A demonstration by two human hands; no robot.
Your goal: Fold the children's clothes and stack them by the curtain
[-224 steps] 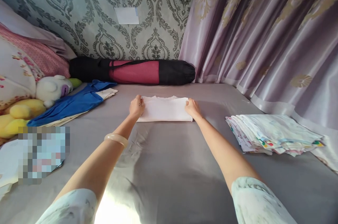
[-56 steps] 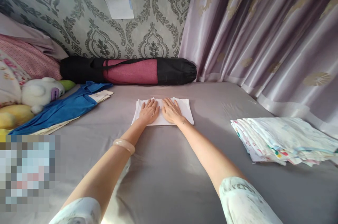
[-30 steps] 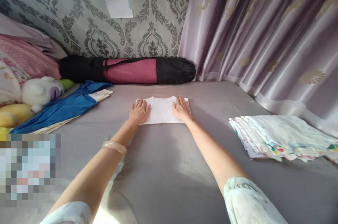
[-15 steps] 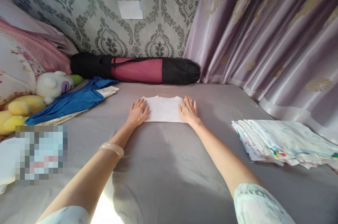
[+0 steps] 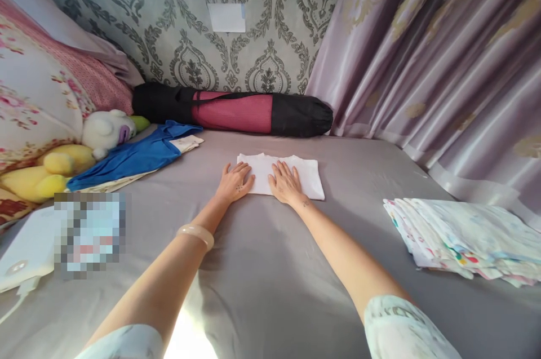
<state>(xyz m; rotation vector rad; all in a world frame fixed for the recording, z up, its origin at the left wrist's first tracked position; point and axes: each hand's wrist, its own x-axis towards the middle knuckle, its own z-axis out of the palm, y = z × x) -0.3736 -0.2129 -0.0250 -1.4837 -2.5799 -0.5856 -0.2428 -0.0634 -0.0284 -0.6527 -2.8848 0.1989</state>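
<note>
A folded white cloth (image 5: 306, 176) lies flat on the grey bed sheet (image 5: 270, 269), a little in front of the wall. My left hand (image 5: 235, 183) rests flat on the cloth's left end with its fingers spread, open. My right hand (image 5: 286, 182) lies flat on the middle of the cloth, fingers stretched out, open. The two hands are close together, almost side by side. A pale bangle (image 5: 195, 234) sits on my left wrist.
A stack of folded patterned cloths (image 5: 465, 235) lies at the right. A rolled mat in a black and pink bag (image 5: 232, 112) lies along the wall. A blue garment (image 5: 135, 156), plush toys (image 5: 71, 156) and pillows (image 5: 38, 94) are at the left. Curtains (image 5: 443, 66) hang on the right.
My hands, apart at the cloth's two ends half a second ago, have slid inward over the cloth and now lie close together. The view has shifted a little to the left.
</note>
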